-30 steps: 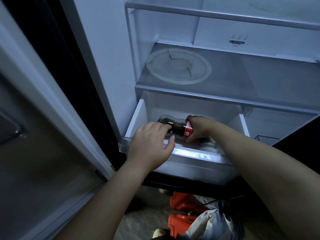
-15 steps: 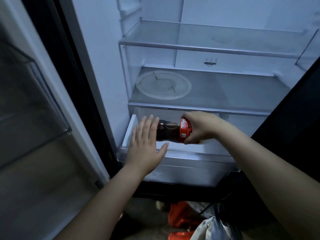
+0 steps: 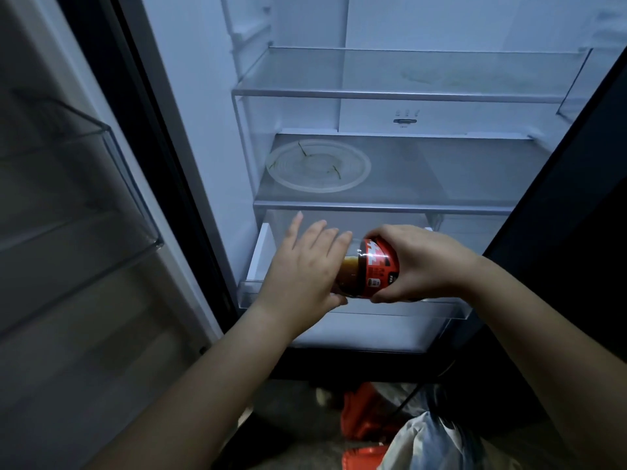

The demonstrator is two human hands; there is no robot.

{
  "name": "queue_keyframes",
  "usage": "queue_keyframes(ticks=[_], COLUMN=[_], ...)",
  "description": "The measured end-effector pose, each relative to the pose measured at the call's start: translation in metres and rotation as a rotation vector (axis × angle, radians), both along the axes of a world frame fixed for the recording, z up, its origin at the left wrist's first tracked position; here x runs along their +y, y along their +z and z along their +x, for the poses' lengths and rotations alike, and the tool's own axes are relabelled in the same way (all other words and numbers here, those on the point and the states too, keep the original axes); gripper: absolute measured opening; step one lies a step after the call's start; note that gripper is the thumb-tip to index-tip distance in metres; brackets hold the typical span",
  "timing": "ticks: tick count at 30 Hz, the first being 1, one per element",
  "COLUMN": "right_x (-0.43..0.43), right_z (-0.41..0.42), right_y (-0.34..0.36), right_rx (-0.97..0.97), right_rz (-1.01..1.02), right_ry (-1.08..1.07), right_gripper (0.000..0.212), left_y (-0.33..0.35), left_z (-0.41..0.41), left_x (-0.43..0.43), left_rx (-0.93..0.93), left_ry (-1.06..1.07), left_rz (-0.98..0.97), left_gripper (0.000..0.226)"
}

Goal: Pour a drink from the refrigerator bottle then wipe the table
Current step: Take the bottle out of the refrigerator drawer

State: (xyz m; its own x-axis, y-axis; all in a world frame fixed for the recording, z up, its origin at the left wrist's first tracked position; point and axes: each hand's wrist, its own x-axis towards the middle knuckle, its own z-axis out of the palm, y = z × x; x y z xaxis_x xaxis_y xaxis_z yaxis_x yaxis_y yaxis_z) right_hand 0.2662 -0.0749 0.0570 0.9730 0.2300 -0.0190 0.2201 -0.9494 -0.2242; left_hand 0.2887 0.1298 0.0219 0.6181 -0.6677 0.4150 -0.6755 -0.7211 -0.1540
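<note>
Right hand [image 3: 420,262] grips cola bottle [image 3: 369,271] sideways above open fridge drawer [image 3: 353,305] to lift it clear; left hand [image 3: 305,269], fingers straight, steadies its neck end.

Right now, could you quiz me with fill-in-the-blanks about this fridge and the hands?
The right hand grips a bottle with a ____ label.
The round clear dish lies on the shelf ____ the drawer.
The fridge door stands ____.
Missing: red; above; open.
</note>
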Motion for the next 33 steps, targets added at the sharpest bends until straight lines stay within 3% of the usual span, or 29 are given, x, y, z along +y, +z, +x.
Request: queue_keyframes(ticks=[5,16,20,29,33], right_x=[0.001,-0.008,-0.038,-0.056,-0.052], right_z=[-0.001,-0.009,-0.029,-0.030,-0.024], right_y=[-0.011,-0.022,-0.035,-0.057,-0.062], right_rx=[-0.026,-0.140,-0.231,-0.206,-0.223], right_rz=[0.076,0.140,0.132,0.204,0.254], right_ry=[0.009,0.085,-0.007,-0.043,-0.019], right_gripper=[0.084,0.087,0.091,0.083,0.078], left_y=[0.000,-0.009,-0.007,-0.004,-0.004], left_z=[-0.001,0.008,0.009,0.010,0.016], left_x=[-0.007,-0.014,-0.012,-0.033,-0.035], left_rx=[0.081,-0.022,-0.002,0.080,0.082], left_ry=[0.014,-0.002,0.043,-0.007,0.022], left_rz=[0.117,0.037,0.042,0.197,0.064], left_gripper=[0.105,0.080,0.078,0.113,0.103])
